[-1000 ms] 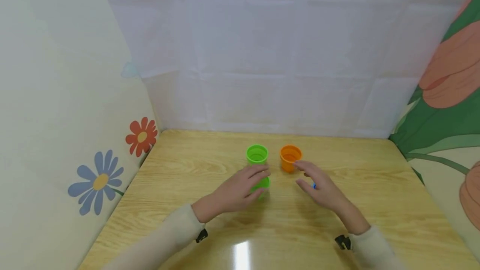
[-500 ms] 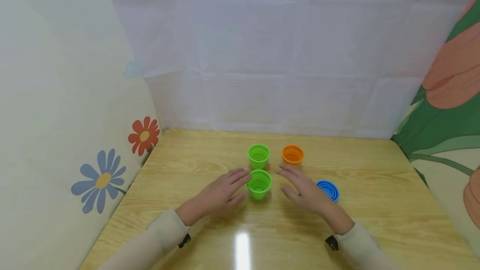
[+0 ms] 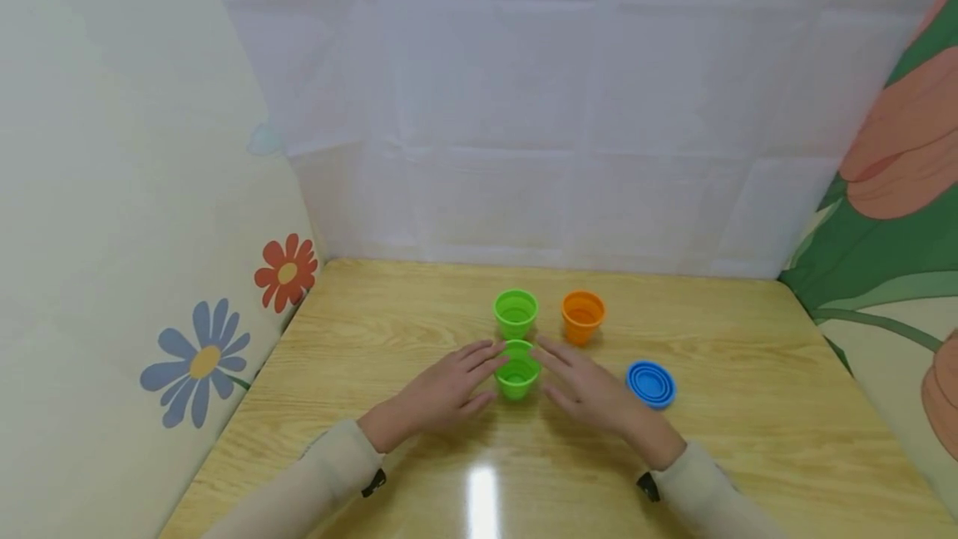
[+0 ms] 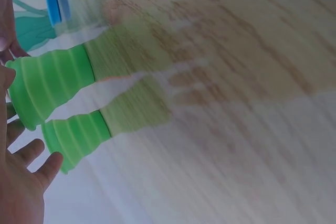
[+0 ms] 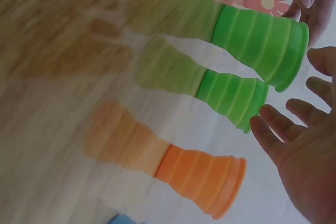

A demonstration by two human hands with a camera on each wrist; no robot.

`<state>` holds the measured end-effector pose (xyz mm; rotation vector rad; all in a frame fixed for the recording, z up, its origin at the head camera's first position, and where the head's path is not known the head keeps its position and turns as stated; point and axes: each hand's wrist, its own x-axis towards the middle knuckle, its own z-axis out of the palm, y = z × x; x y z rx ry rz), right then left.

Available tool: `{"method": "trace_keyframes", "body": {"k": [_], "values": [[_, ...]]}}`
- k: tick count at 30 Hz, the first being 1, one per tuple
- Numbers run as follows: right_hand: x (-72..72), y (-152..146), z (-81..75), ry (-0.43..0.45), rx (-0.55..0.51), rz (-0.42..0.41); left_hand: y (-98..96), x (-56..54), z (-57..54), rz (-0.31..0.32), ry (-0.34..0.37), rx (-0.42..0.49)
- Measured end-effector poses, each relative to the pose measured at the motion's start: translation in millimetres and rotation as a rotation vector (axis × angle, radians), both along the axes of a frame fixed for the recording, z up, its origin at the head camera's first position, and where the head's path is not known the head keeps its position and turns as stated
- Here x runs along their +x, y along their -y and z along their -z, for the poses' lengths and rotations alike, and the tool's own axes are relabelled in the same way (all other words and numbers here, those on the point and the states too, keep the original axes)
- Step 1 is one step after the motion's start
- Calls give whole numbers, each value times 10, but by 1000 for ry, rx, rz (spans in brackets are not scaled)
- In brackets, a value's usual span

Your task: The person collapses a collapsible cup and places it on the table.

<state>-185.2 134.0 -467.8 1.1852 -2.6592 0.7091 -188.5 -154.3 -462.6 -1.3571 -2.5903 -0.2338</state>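
Observation:
Two green collapsible cups stand upright and extended, one behind the other: a near cup (image 3: 516,383) and a far cup (image 3: 516,313). My left hand (image 3: 447,385) is at the near cup's left side, fingers spread and fairly straight. On its right side is my right hand (image 3: 591,389), also with loosely extended fingers. The fingertips are at rim height; whether they touch the cup I cannot tell. Both wrist views show the near green cup (image 4: 52,82) between the hands, with the far green cup (image 5: 233,98) beyond.
An orange cup (image 3: 582,316) stands extended to the right of the far green cup. A blue cup (image 3: 651,384), collapsed flat, lies right of my right hand. The wooden table (image 3: 359,314) ends at a white cloth (image 3: 479,148) behind.
Both hands first move off to the left, the left uncovering the near green cup. Then the right hand closes in on that cup's right side, fully uncovering the blue cup. The cups stay put.

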Motion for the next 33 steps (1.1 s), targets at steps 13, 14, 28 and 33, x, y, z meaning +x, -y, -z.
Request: {"method": "trace_keyframes", "body": {"k": [13, 14, 28, 33], "values": [[-15, 39, 49, -52, 90, -70, -62, -22, 38, 2, 51, 3], [-17, 39, 51, -55, 88, -76, -71, -26, 37, 7, 49, 17], [-24, 77, 15, -57, -203, -88, -217, -40, -68, -37, 158, 218], [-14, 80, -33, -3, -310, -81, -217, -27, -145, -59, 259, 295]]}}
